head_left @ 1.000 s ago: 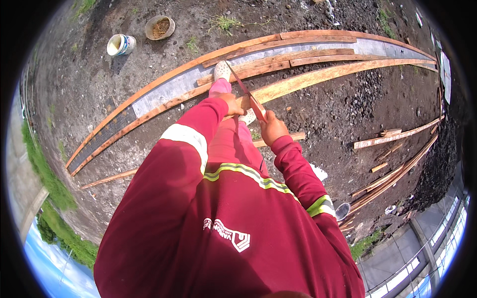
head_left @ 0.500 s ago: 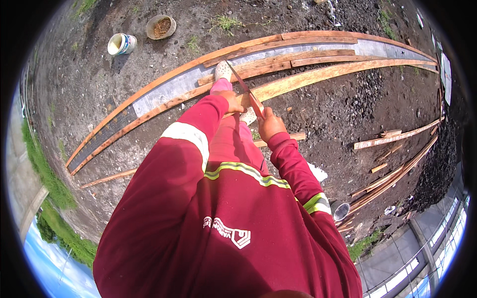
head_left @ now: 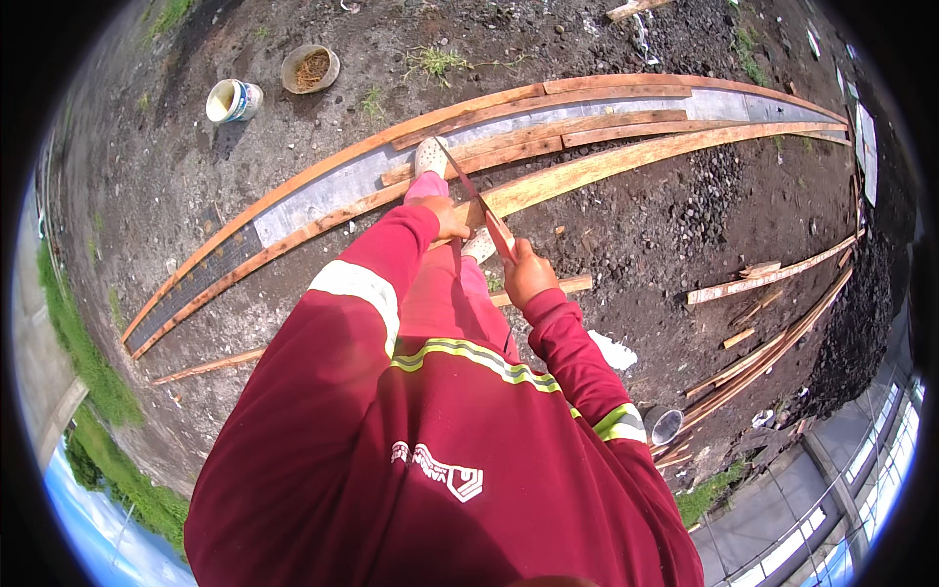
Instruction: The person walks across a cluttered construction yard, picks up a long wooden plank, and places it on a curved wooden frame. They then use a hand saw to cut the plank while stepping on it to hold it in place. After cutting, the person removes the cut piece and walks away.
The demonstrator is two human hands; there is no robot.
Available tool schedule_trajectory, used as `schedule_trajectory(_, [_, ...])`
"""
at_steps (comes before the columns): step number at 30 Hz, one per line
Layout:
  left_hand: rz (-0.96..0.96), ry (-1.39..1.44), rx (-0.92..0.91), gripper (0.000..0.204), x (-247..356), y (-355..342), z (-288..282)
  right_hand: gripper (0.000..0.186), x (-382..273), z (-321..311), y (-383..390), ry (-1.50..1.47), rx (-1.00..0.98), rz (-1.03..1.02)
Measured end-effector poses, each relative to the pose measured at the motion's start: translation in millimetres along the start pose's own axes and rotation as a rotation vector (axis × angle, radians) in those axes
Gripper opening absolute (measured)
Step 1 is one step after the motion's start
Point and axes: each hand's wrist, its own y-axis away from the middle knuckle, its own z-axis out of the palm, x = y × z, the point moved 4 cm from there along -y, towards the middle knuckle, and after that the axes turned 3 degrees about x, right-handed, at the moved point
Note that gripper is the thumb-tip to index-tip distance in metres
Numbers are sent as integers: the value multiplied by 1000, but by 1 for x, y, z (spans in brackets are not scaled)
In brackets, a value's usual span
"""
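Observation:
My left hand (head_left: pixel 439 217) grips a long, pale wooden board (head_left: pixel 599 166) near my feet. My right hand (head_left: pixel 528 272) is closed on the handle of a handsaw (head_left: pixel 500 231), whose thin blade lies across that board beside my left hand and points away from me. My left foot, in a pale perforated clog (head_left: pixel 430 157), is on a long frame of timber strips with a grey sheet (head_left: pixel 293 207) between them; the other clog (head_left: pixel 479 247) is partly hidden under the board and my arm.
A white bucket (head_left: pixel 234 101) and a tub of rusty bits (head_left: pixel 310 68) stand at the upper left. Loose planks (head_left: pixel 773 279), timber offcuts (head_left: pixel 737 337), a white scrap (head_left: pixel 611 349) and a grey bucket (head_left: pixel 663 424) lie to the right on dark gravelly ground. A railing runs along the lower right.
The whole view has shifted slightly, the scene now sitting lower in the picture. My right hand and the saw appear drawn a little toward me; my left hand keeps its grip.

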Motion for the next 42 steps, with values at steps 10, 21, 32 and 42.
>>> schedule_trajectory(10, [-16,100,-19,79,2,8,2,29,34,-62,117,54,-68,17])
schedule_trajectory(21, [39,89,-34,88,3,4,13,36,46,-75,147,35,-102,43])
schedule_trajectory(32, [8,58,45,74,-4,0,3,28,11,-1,2,14,-71,0])
schedule_trajectory(42, [2,143,-27,84,-5,4,-2,31,21,-81,123,58,-131,87])
